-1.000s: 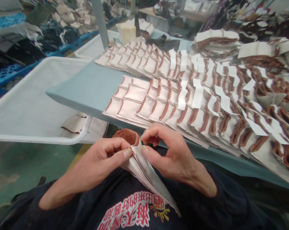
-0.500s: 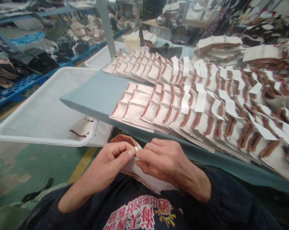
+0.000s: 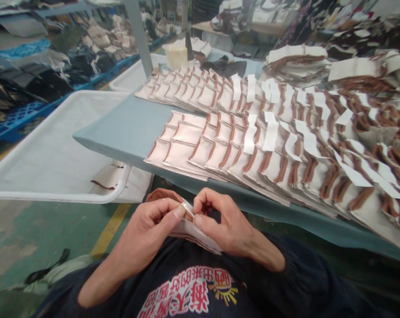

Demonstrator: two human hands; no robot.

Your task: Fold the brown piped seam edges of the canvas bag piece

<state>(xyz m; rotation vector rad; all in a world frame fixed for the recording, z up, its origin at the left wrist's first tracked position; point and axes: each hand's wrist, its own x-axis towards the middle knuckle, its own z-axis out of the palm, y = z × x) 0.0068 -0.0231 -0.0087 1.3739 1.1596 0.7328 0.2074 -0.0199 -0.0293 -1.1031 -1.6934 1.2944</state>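
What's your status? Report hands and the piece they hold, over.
Left hand and right hand both pinching the top edge of one white-and-brown piece, close to the chest. Nothing blocking the hands. Rows of like pieces on the table ahead.

Shirt print (image 3: 190, 293), just below the grip, on the dark shirt (image 3: 286, 282): two rows of Chinese characters, white above and red-and-white below, beside a small sun sign. One looks like 天, the rest are unsure.
Folded piece (image 3: 195, 229), pinched between left hand (image 3: 150, 225) and right hand (image 3: 228, 223): no writing.
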